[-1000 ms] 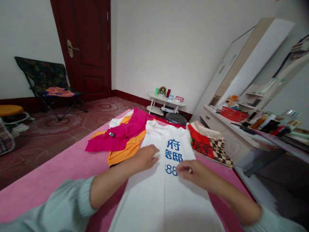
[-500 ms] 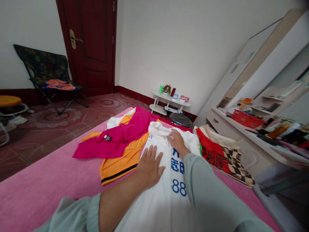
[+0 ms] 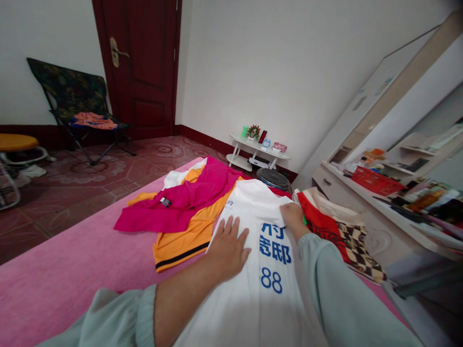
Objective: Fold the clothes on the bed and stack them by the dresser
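A white T-shirt point(image 3: 253, 303) with blue characters and digits lies lengthwise in front of me on the bed. My left hand point(image 3: 229, 250) rests flat on its left half, fingers spread. Over at the shirt's upper right edge, my right hand point(image 3: 292, 217) has its fingers closed on the cloth. Left of the shirt, a magenta garment point(image 3: 188, 197) with a small dark label lies across an orange garment point(image 3: 177, 250) that has a black stripe.
Folded clothes, red and checkered point(image 3: 334, 231), lie at the bed's right edge beside a white dresser point(image 3: 321, 180) with a red basket point(image 3: 376, 180). The pink bed cover point(image 3: 72, 260) stretches left. Beyond stand a low white table point(image 3: 260, 147) and a folding chair point(image 3: 72, 96).
My right hand has moved right from near the collar to the shirt's right edge, drawing cloth with it. More of the blue print shows. My left hand stays flat on the shirt.
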`<state>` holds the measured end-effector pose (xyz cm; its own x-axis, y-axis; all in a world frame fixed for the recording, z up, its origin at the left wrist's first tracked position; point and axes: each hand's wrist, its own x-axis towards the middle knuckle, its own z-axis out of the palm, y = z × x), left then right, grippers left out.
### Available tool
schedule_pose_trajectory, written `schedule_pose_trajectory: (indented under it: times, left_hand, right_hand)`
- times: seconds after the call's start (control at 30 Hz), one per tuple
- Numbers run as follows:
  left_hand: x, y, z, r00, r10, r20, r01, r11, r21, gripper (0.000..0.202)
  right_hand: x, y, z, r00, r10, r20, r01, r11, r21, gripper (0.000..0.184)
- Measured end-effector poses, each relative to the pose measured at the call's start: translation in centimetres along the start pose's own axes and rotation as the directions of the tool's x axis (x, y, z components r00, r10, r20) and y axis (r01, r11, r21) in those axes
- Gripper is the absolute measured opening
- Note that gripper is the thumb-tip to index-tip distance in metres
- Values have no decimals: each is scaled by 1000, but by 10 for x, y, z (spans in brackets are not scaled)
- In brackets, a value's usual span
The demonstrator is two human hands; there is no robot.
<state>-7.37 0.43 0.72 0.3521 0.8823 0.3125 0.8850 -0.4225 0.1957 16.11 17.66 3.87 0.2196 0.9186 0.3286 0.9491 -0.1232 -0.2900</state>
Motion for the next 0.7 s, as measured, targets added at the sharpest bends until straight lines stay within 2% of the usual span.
schedule_pose_trajectory:
  times: [0.1, 0.17, 0.2, 0.27, 0.3, 0.37, 0.4, 0.43, 0.5, 0.57, 0.7]
  left_hand:
    - [0, 1, -2, 1000, -7, 11, 8, 1000, -14, 56]
    - [0, 1, -3, 1000, -13, 27, 13, 1000, -24, 56]
    - [1, 1, -4, 999, -16, 35, 17, 999, -29, 57]
    - [1, 1, -5, 999, -19, 39, 21, 999, -39, 57]
    - [1, 0, -5, 999, -20, 39, 22, 999, -43, 57]
    - [1, 0, -6, 999, -21, 40, 23, 998, -53, 58]
    - [1, 0, -7, 999, -21, 44, 23, 998, -58, 58]
    - [1, -1, -7, 999, -22, 49, 25, 998, -64, 58]
    - [1, -1, -8, 998, -23, 60, 28, 997, -75, 58]
    - [1, -1, -8, 997, -26, 68, 32, 996, -81, 58]
    - [0, 0, -8, 998, -32, 50, 35, 997, -70, 57]
  right_hand:
    - [-6, -10, -7, 1000, -10, -14, 9, 996, -87, 25]
    - [-6, -29, -8, 987, -141, -80, 133, 986, -97, 32]
    - [-4, -42, -8, 963, -241, -119, 233, 969, -78, 34]
    - [3, -71, -2, 880, -431, -199, 441, 898, 8, 37]
    - [6, -86, 2, 838, -495, -228, 521, 851, 67, 39]
    - [13, -111, 13, 798, -553, -239, 596, 783, 179, 45]
    - [16, -121, 18, 803, -555, -215, 594, 773, 222, 48]
    - [17, -128, 22, 831, -530, -169, 556, 791, 255, 51]
    - [19, -135, 28, 911, -411, -40, 405, 868, 289, 55]
    - [17, -132, 30, 960, -272, 64, 243, 926, 289, 53]
    - [12, -114, 29, 972, -155, 178, 86, 934, 346, 24]
